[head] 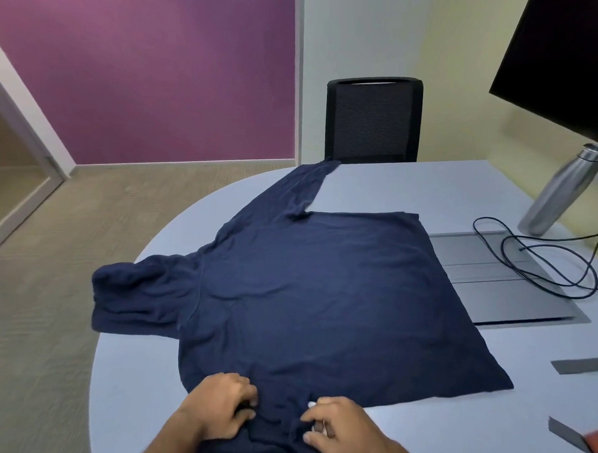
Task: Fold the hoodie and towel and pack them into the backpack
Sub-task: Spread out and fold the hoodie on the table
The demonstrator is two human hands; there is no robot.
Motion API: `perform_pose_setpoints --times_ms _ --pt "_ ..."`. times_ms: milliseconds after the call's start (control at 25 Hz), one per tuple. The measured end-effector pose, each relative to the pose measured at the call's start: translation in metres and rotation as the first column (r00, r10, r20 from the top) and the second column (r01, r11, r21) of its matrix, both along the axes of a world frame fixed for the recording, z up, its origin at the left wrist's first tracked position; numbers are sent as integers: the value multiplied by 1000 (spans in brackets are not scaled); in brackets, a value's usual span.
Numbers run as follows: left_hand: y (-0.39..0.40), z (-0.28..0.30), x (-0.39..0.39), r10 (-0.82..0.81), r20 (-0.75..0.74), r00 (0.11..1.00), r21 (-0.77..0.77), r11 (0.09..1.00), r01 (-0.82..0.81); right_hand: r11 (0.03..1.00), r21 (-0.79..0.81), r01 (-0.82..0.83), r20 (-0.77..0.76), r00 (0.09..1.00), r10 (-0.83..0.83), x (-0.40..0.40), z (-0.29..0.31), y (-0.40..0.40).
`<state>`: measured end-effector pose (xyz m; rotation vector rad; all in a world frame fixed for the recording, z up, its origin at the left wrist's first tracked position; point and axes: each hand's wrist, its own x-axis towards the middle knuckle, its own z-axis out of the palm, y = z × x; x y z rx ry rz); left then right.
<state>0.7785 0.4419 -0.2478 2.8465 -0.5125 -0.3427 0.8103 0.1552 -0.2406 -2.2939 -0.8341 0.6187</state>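
Only two pale letters, seemingly "vu", show as writing, at the lower corner of the black monitor (pixel 568 60) hanging over the right of the pale blue table (pixel 412 186). From the head camera, the navy hoodie (pixel 322 289) lies spread flat across the table's rounded end, soft and faintly creased; its hood droops past the left rim, one sleeve stretches toward the black mesh-backed chair (pixel 373 120), and the near sleeve is bunched at the front edge. The left hand (pixel 219 406) has its fingers curled into that bunched cloth, gripping it. The right hand (pixel 337 425) pinches the same fabric just beside it; something small and white shows at its fingertips. A brushed-steel bottle (pixel 559 193) stands near the monitor, beside a looped black cable (pixel 546 264) lying on a flat grey panel (pixel 513 297).
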Motion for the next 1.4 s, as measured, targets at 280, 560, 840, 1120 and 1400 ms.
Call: perform_pose_setpoints --times_ms 280,560,840,1120,1400 --pt "17 -17 -8 312 63 948 47 948 -315 903 -42 428 393 838 -378 26 -27 -55" --pt "24 -11 -13 570 -105 815 203 815 -543 815 -362 452 513 827 -230 30 -30 -116" --pt "-12 3 20 349 120 929 -124 934 -335 832 -353 428 535 822 -196 58 -21 -184" --pt "-130 43 55 168 -186 968 178 975 -136 762 -495 417 534 838 -112 69 -16 -235" --pt "-149 43 57 142 -305 942 355 935 -26 710 -573 410 485 867 -110 80 -14 -253"
